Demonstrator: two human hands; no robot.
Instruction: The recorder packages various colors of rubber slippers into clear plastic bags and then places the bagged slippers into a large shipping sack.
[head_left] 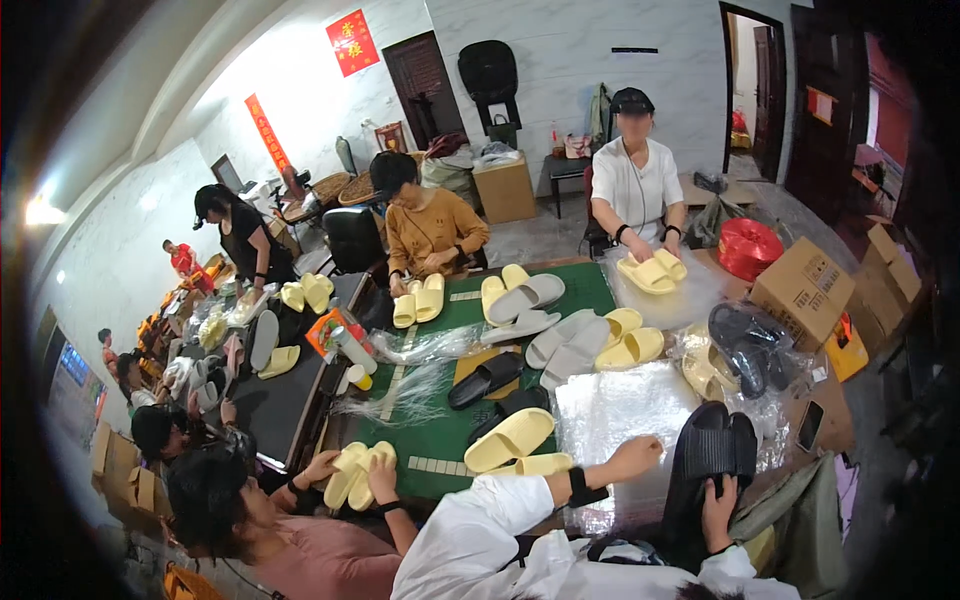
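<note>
My right hand point(718, 512) grips a pair of black slide sandals point(712, 445) from below, the fingers at their near end. The pair is held upright at the table's near right, with ribbed straps showing. My left hand point(634, 458) is closed above a stack of clear plastic bags point(620, 405); what its fingers hold, if anything, is hidden. Left of that hand lie pale yellow slides point(515, 440) on the green mat. Beyond the stack rest grey slides point(570, 340) and more yellow ones point(630, 338).
Black slides in clear wrap point(750, 345), a phone point(811, 425) and a cardboard box point(803, 290) are on the right. A red ribbon roll point(750, 249) stands behind. Co-workers handle yellow slides at left point(358, 475) and across the table point(652, 270). Loose clear strips point(410, 385) cover the mat.
</note>
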